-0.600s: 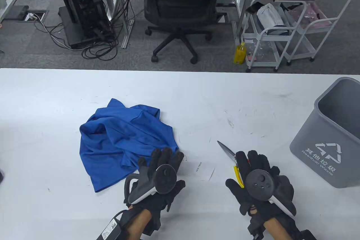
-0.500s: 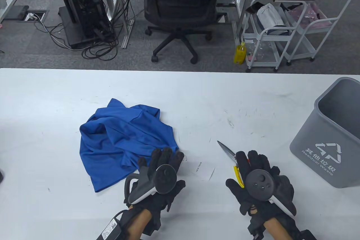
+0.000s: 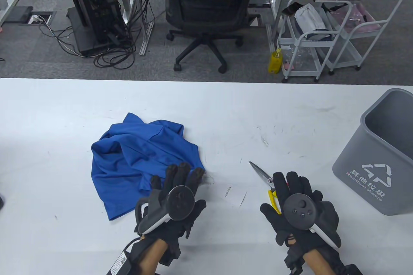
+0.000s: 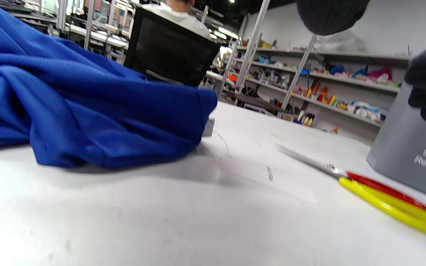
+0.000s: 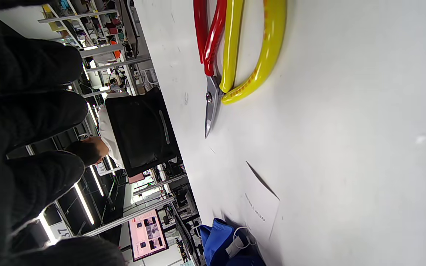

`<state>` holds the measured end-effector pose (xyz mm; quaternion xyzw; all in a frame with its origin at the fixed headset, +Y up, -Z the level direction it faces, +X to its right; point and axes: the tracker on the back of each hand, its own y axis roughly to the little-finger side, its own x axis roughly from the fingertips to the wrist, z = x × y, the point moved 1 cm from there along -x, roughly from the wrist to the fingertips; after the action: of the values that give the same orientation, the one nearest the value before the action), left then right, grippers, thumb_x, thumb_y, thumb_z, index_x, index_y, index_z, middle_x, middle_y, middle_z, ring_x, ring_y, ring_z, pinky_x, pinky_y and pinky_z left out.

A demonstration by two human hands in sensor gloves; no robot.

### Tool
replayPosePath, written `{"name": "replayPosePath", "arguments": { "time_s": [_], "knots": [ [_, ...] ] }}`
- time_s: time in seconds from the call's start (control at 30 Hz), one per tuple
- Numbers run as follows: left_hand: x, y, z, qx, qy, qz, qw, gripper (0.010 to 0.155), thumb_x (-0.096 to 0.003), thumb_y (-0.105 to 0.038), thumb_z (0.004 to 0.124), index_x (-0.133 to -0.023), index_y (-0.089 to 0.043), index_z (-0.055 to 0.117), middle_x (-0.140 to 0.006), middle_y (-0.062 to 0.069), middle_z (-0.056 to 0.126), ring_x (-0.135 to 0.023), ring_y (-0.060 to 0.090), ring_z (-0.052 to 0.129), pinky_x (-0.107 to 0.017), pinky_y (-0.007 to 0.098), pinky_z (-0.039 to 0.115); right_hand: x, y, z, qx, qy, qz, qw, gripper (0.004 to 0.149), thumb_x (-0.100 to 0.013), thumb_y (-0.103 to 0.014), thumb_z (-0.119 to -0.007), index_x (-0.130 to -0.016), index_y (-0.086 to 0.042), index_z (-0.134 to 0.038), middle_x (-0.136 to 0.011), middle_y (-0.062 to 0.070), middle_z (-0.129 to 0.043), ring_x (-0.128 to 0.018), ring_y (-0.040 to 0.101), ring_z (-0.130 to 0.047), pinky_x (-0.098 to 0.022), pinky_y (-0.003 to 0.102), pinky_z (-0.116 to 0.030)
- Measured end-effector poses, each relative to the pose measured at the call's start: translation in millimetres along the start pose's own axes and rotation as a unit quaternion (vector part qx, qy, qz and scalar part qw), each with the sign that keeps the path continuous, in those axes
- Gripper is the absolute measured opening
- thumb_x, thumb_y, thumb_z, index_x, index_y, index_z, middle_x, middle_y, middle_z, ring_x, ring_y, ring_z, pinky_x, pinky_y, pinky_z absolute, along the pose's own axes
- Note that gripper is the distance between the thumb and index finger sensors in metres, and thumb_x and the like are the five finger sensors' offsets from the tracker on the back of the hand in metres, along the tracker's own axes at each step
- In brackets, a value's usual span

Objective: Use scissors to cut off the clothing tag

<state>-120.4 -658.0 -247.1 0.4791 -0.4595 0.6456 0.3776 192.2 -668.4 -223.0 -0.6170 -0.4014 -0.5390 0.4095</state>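
White paper tag [image 3: 235, 193] lies between the hands, just right of the flat-fingered left hand [image 3: 172, 201]. Red-and-yellow-handled scissors [image 3: 266, 181] lie under the relaxed right hand [image 3: 298, 210]; its wrist view shows the handles ungripped on the table.

A thick black knitted sensor glove is being worn on the left hand [image 3: 176, 205], and a matching one on the right hand [image 3: 298, 210]. A round black tracker disc with a grey-and-white handle [image 3: 167, 204] is being carried strapped to the back of the left glove; a black disc bearing small buttons, with a white handle [image 3: 301, 212], is being carried on the right. A black box with a white printed label [image 3: 121, 260] is being worn at the left wrist, with black straps around both wrists. In the wrist views, ribbed black glove fabric is being shown.
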Motion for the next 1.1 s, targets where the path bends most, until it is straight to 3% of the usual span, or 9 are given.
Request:
{"name": "replayPosePath", "arguments": {
  "time_s": [0.13, 0.27, 0.47, 0.7, 0.9, 1.03, 1.1],
  "knots": [
    [-5.9, 14.6, -10.7, 0.020, -0.005, -0.020, 1.000, 0.081, -0.0440, -0.058, 0.068, -0.107, -0.042, 0.019, -0.120, 0.001, 0.022, -0.112, 0.038, 0.022, -0.072, 0.075, 0.027, -0.1, 1.0, 1.1, -0.002, 0.002, 0.000, 1.000, 0.085, -0.045, -0.060, -0.064, -0.110, -0.024, -0.023, -0.113, 0.021, -0.022, -0.103, 0.056, -0.029, -0.064, 0.083, -0.030],
    [-17.9, 26.0, -21.8, -0.033, 0.009, -0.035, 0.999, 0.084, -0.0426, -0.060, 0.070, -0.107, -0.042, 0.018, -0.120, 0.000, 0.021, -0.113, 0.038, 0.021, -0.072, 0.075, 0.028, -0.4, 1.0, 1.5, -0.003, 0.003, 0.004, 1.000, 0.085, -0.045, -0.060, -0.064, -0.110, -0.024, -0.023, -0.113, 0.021, -0.022, -0.103, 0.056, -0.029, -0.064, 0.083, -0.031],
    [-55.3, 44.9, -33.4, -0.075, 0.073, -0.034, 0.994, 0.093, -0.0377, -0.067, 0.073, -0.106, -0.044, 0.015, -0.120, -0.001, 0.016, -0.113, 0.037, 0.018, -0.073, 0.075, 0.027, -1.6, 0.2, 1.3, -0.005, 0.002, 0.012, 1.000, 0.085, -0.045, -0.060, -0.064, -0.110, -0.023, -0.023, -0.113, 0.021, -0.022, -0.103, 0.056, -0.029, -0.063, 0.083, -0.031],
    [-102.2, 60.8, -5.2, -0.195, 0.183, -0.068, 0.961, 0.106, -0.0287, -0.071, 0.084, -0.103, -0.051, 0.012, -0.119, -0.003, 0.008, -0.113, 0.038, 0.014, -0.073, 0.077, 0.029, -2.3, 0.7, 1.3, -0.011, -0.001, 0.009, 1.000, 0.085, -0.045, -0.060, -0.064, -0.110, -0.023, -0.024, -0.113, 0.022, -0.022, -0.103, 0.056, -0.030, -0.063, 0.083, -0.031],
    [-129.7, 72.9, 21.4, -0.225, 0.227, -0.110, 0.941, 0.104, -0.0282, -0.068, 0.088, -0.103, -0.053, 0.018, -0.119, -0.005, 0.012, -0.113, 0.037, 0.013, -0.074, 0.077, 0.027, -3.9, 2.1, 1.7, -0.014, -0.005, 0.002, 1.000, 0.085, -0.045, -0.060, -0.064, -0.110, -0.023, -0.023, -0.113, 0.022, -0.023, -0.103, 0.056, -0.030, -0.063, 0.083, -0.031],
    [-140.2, 86.5, 35.5, -0.194, 0.274, -0.146, 0.930, 0.099, -0.0313, -0.065, 0.090, -0.104, -0.053, 0.023, -0.119, -0.007, 0.012, -0.113, 0.037, 0.012, -0.074, 0.077, 0.026, -5.1, 4.1, 2.4, -0.018, -0.005, -0.002, 1.000, 0.085, -0.045, -0.060, -0.064, -0.110, -0.023, -0.024, -0.113, 0.022, -0.023, -0.103, 0.056, -0.029, -0.063, 0.084, -0.031],
    [-142.6, 89.3, 41.1, -0.189, 0.266, -0.149, 0.933, 0.092, -0.0315, -0.063, 0.089, -0.104, -0.051, 0.033, -0.120, -0.007, 0.024, -0.114, 0.036, 0.023, -0.075, 0.076, 0.030, -5.8, 4.5, 2.2, -0.018, -0.008, -0.004, 1.000, 0.085, -0.046, -0.060, -0.064, -0.110, -0.023, -0.024, -0.113, 0.022, -0.023, -0.103, 0.056, -0.029, -0.063, 0.084, -0.031]
  ]
}}
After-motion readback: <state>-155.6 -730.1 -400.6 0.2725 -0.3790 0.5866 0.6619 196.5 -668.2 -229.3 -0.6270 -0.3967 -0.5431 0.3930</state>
